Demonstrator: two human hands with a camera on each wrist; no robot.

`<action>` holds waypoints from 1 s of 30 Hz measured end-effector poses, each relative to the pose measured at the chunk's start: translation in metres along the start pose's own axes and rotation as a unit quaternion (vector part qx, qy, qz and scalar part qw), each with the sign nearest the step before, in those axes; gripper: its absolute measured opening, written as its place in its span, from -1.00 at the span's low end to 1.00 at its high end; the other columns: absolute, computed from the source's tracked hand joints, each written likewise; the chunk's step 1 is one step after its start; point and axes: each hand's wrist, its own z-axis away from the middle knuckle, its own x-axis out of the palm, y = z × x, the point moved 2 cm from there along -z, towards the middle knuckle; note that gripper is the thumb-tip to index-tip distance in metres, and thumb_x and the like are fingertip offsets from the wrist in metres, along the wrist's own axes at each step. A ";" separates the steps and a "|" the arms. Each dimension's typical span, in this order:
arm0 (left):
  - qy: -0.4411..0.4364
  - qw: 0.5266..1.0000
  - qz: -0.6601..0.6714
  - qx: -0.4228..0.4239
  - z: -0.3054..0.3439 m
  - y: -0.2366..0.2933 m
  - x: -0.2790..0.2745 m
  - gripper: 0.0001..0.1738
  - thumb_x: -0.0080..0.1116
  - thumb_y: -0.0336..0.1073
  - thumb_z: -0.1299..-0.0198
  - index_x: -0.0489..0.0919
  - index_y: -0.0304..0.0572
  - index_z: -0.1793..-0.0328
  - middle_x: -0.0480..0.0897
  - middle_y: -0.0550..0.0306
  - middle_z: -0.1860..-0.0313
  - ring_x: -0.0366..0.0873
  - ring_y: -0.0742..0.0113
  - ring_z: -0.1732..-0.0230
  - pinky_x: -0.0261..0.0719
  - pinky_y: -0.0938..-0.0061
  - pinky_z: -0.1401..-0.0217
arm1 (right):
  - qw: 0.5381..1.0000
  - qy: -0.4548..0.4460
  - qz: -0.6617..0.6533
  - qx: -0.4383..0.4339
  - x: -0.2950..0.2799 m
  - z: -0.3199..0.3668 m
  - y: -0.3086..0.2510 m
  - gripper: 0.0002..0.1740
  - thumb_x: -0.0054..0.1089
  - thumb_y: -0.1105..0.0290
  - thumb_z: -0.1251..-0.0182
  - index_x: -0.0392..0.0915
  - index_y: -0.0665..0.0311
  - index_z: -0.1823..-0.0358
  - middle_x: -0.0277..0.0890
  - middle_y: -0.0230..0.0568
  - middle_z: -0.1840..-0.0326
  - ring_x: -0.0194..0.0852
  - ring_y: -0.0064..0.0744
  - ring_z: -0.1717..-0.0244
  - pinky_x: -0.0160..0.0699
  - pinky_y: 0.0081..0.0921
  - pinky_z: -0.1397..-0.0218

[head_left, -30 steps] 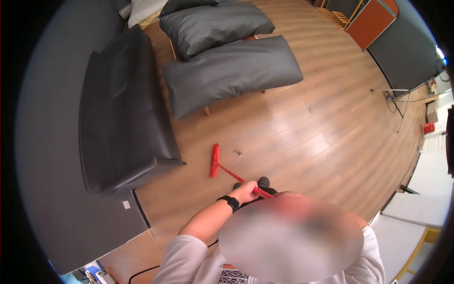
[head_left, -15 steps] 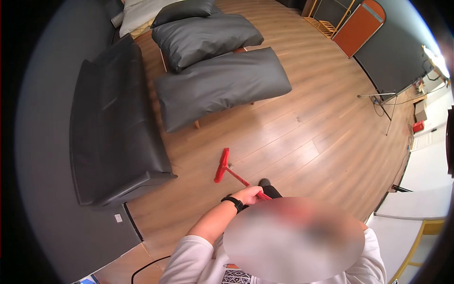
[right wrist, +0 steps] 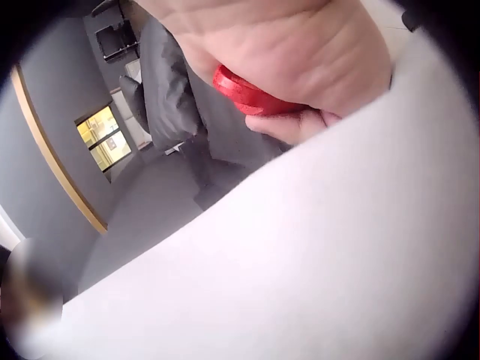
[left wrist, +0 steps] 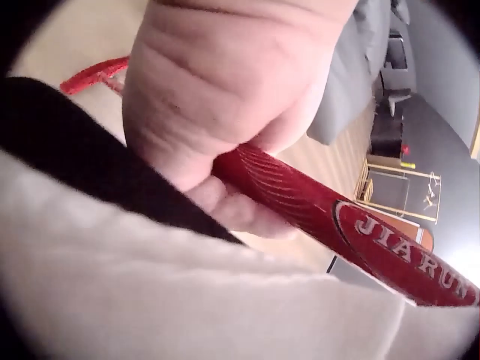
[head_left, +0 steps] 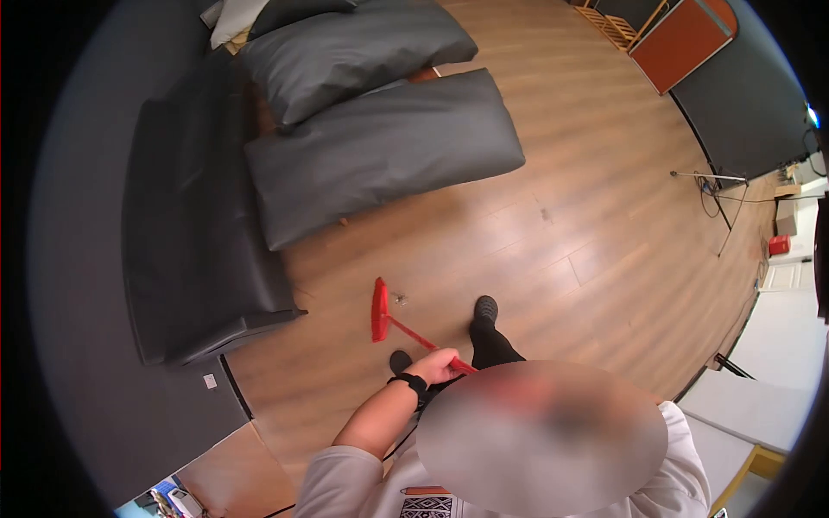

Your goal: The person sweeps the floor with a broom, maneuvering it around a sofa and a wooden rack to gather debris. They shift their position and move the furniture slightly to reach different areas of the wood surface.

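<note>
A red broom (head_left: 380,311) stands with its bristled head on the wood floor, just left of a small clump of debris (head_left: 400,299) in the head view. My left hand (head_left: 438,367) grips its red handle, fingers curled round it. The left wrist view shows the same hand (left wrist: 225,75) wrapped about the shaft, with "JIARUN" lettering on the handle (left wrist: 405,251). At the upper end, my right hand (right wrist: 300,52) holds the rounded red handle tip (right wrist: 251,94) in the right wrist view. In the head view a blurred patch hides this hand.
A black sofa (head_left: 194,224) stands along the wall at left. Large dark grey cushions (head_left: 389,151) lie on low wooden-legged furniture ahead. My shoes (head_left: 485,309) are on the floor near the broom. A thin tripod-like stand (head_left: 730,207) with cables is at far right.
The broom head swept right to the debris, then drew slightly back left; the debris now lies slightly nearer the sofa. My feet have moved farther apart. Both hands kept hold, as far as visible.
</note>
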 end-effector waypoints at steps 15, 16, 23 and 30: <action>-0.021 0.998 0.058 0.034 -0.019 0.010 0.175 -0.91 -0.04 -0.42 -0.06 0.38 -0.19 0.48 0.51 0.11 0.51 0.53 0.30 0.45 0.60 0.46 0.33 | 0.994 0.040 0.101 0.028 -0.052 0.154 -0.092 -0.68 -0.13 0.68 0.07 0.15 0.15 0.29 0.17 -0.34 0.62 0.10 -0.60 0.74 0.13 -0.73 0.79; -0.001 0.998 0.060 0.033 -0.017 0.009 0.169 -0.91 -0.03 -0.42 -0.05 0.38 -0.19 0.49 0.51 0.10 0.52 0.52 0.29 0.45 0.59 0.45 0.32 | 0.991 0.043 0.126 0.029 -0.050 0.151 -0.093 -0.78 -0.11 0.65 0.07 0.17 0.19 0.40 0.18 -0.33 0.65 0.11 -0.57 0.77 0.14 -0.70 0.81; 0.087 0.988 0.117 0.053 -0.046 -0.010 0.091 -0.96 -0.12 -0.51 0.05 0.35 -0.21 0.48 0.46 0.13 0.54 0.51 0.26 0.46 0.59 0.41 0.38 | 0.982 0.029 0.167 0.089 -0.068 0.071 -0.087 -0.86 -0.08 0.63 0.09 0.23 0.23 0.52 0.15 -0.38 0.74 0.12 -0.57 0.81 0.15 -0.71 0.82; 0.035 0.996 0.080 0.021 -0.061 -0.025 0.120 -0.98 -0.12 -0.51 0.04 0.33 -0.25 0.46 0.45 0.08 0.53 0.52 0.25 0.43 0.62 0.40 0.31 | 0.970 0.115 0.204 0.057 -0.078 0.099 -0.065 -0.82 -0.05 0.54 0.05 0.23 0.23 0.74 0.17 -0.34 0.78 0.15 -0.53 0.81 0.16 -0.68 0.80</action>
